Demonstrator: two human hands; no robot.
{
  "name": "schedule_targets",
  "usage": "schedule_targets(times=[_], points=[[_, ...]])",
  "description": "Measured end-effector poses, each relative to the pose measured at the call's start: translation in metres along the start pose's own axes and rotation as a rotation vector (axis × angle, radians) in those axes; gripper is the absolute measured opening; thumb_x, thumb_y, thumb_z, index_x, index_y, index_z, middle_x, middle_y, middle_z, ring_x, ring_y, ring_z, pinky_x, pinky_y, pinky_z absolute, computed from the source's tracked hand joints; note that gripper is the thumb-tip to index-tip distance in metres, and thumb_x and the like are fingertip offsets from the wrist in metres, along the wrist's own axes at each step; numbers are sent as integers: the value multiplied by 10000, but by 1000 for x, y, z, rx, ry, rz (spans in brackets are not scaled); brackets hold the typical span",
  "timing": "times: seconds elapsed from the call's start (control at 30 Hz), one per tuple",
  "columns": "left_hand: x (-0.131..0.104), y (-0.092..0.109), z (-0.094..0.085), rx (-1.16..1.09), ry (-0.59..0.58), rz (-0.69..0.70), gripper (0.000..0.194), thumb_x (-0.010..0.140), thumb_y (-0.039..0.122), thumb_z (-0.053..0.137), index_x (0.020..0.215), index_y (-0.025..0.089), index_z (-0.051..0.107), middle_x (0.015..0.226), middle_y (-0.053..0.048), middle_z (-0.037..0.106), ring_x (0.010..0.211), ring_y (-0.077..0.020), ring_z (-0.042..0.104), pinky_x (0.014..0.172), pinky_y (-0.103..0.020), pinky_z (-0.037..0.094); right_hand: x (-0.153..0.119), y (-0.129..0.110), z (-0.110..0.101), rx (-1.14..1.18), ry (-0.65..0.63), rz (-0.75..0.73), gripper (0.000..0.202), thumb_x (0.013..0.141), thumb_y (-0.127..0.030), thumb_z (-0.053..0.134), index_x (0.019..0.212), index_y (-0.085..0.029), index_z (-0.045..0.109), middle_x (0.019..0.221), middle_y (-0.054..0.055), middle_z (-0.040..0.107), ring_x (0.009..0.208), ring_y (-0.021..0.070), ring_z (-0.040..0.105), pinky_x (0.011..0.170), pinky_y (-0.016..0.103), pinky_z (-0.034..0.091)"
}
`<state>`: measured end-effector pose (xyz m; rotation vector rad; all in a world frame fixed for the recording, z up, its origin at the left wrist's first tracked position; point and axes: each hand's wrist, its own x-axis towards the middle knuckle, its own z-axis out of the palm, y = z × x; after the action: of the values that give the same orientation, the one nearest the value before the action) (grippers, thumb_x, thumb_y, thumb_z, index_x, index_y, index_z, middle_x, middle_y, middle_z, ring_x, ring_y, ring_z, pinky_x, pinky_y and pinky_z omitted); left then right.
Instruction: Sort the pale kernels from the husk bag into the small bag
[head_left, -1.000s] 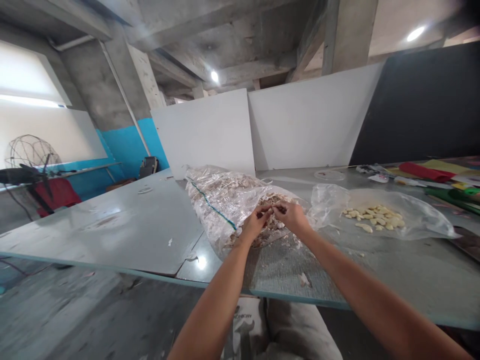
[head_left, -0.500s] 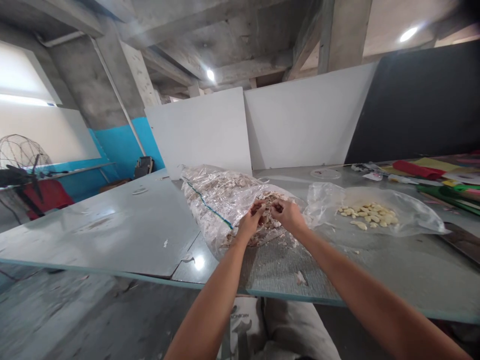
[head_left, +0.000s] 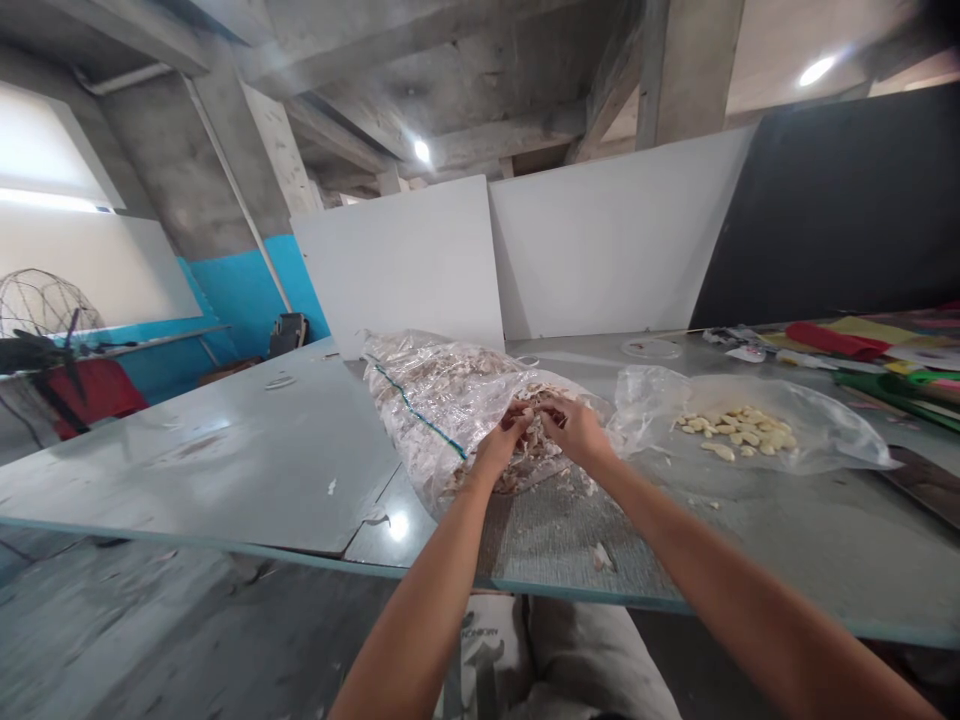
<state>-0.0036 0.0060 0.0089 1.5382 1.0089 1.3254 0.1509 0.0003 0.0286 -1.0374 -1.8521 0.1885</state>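
Husks: the loose, papery husks [head_left: 536, 465] lie just right of the centre of the frame, directly under and around both hands, spilling at the lower right end of the big bag [head_left: 442, 375].
Long axis: the big bag runs slantwise from upper left to lower right, its spilling end towards the person; a blue-green strip [head_left: 420, 413] follows the same slant along its left part.
Left hand: the left hand [head_left: 511, 425] sits at the left of the husks, nearer to the big bag, fingers bent inwards.
Right hand: the right hand [head_left: 574, 428] faces it from the right, fingertips close to the left hand's, and is the nearer one to the pale pieces [head_left: 742, 430].
Grip: fingers of both hands are curled as if in a pinch; whether anything is caught between them cannot be told, the fingertips being too small and partly hidden.
Pale pieces: heaped in the small bag [head_left: 832, 425], right of the frame's centre, well apart from the hands.
Bench: grey, flat, with a seam at lower left of centre and scattered scraps; the bench [head_left: 247, 490] also carries a red cloth [head_left: 836, 340] at the right.
Room: white panels [head_left: 405, 260] and a black panel [head_left: 832, 200] stand behind; a wire cage [head_left: 49, 300] and a red chair [head_left: 97, 390] are at far left, bare concrete overhead.
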Motion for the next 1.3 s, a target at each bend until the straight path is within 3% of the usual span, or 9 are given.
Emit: schedule_targets(times=[0.13,0.33,0.63,0.93,1.17,1.3], points=[[5,-8,-1,-30,-32,-3,427,702,485,583,1026,208,563,624,39,506,512,-62,450,494,-185,353,1,2,3,11,-12,-38,280,798,-332,460,941,-203,664,887,49,666,693,143,588,631,238,427],[8,-11,-1,-35,-46,11,446,673,491,607,1004,194,579,596,55,469,478,-45,385,470,-181,311,1,2,0,19,-30,-91,262,792,-316,477,897,-210,692,828,40,678,738,154,597,669,243,430],[2,-7,0,-57,-78,32,435,679,466,620,985,159,581,559,60,434,464,-42,359,456,-184,278,2,3,-2,-25,-60,11,238,758,-307,481,818,-186,677,645,12,645,549,114,539,514,201,356],[-6,4,-1,313,55,45,435,736,519,523,1063,243,604,535,50,461,491,-80,420,499,-196,329,1,0,-4,5,-52,-24,295,782,-354,463,889,-205,694,728,33,671,597,131,562,554,218,388],[-4,1,-1,361,61,89,408,742,504,527,1036,237,618,543,43,484,496,-87,447,510,-203,340,3,7,1,3,-71,2,301,765,-334,459,856,-191,708,622,15,652,537,123,538,519,209,373],[-3,-1,0,358,70,92,384,734,467,557,1027,229,626,623,22,557,497,-81,453,510,-206,351,3,9,4,-37,-61,5,268,726,-270,480,843,-182,705,663,22,665,565,123,548,531,202,367]])
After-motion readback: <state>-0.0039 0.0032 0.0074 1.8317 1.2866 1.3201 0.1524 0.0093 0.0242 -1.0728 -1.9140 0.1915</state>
